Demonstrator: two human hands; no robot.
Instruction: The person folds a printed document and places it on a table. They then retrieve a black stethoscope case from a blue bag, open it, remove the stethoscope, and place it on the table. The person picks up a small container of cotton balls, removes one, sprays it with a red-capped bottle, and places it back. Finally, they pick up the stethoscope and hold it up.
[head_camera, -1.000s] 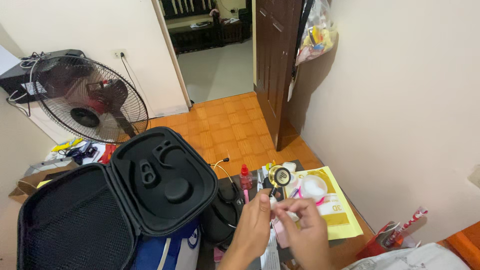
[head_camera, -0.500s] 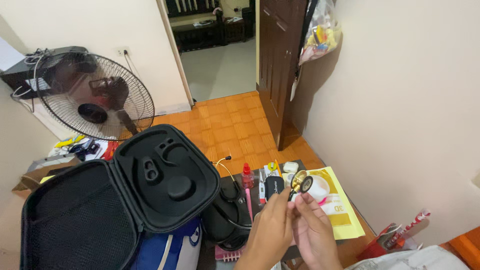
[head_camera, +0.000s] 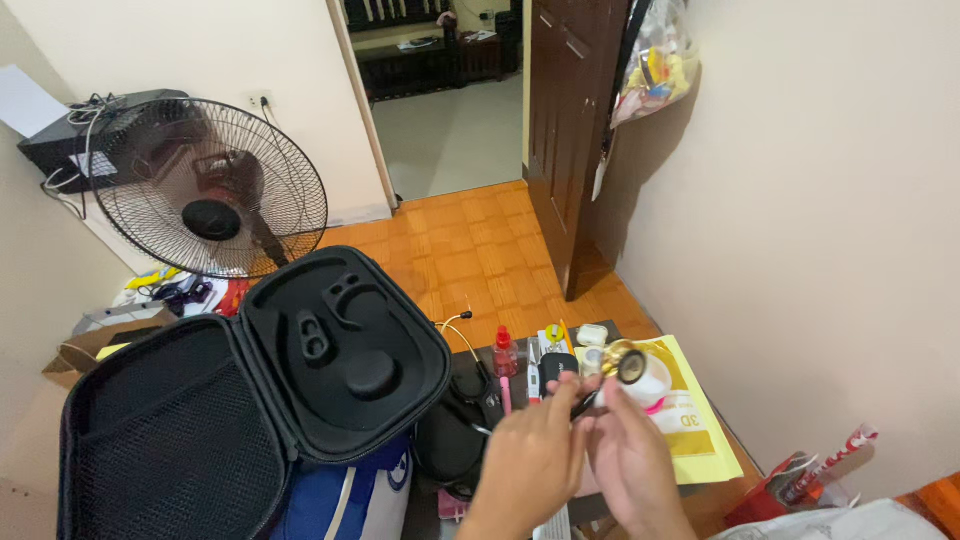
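Note:
Both my hands hold a stethoscope's gold chest piece (head_camera: 627, 363) up in front of me. My left hand (head_camera: 530, 460) grips its dark stem and tubing from the left, and my right hand (head_camera: 630, 455) pinches it just under the round head. The black tubing (head_camera: 470, 400) trails down to the small dark table. A black moulded carrying case (head_camera: 300, 370) stands open at the left, its foam insert empty and its mesh half lying toward me.
On the table lie a red-capped bottle (head_camera: 505, 352), a thermometer (head_camera: 533, 368), a round white container (head_camera: 655, 378) and a yellow packet (head_camera: 695, 420). A standing fan (head_camera: 210, 200) sits on the parquet floor at the left. A dark door (head_camera: 575, 130) stands open by the right wall.
The chest piece has turned in my fingers and shifted slightly to the right. My view has drifted, so the case and fan sit a little further right in frame.

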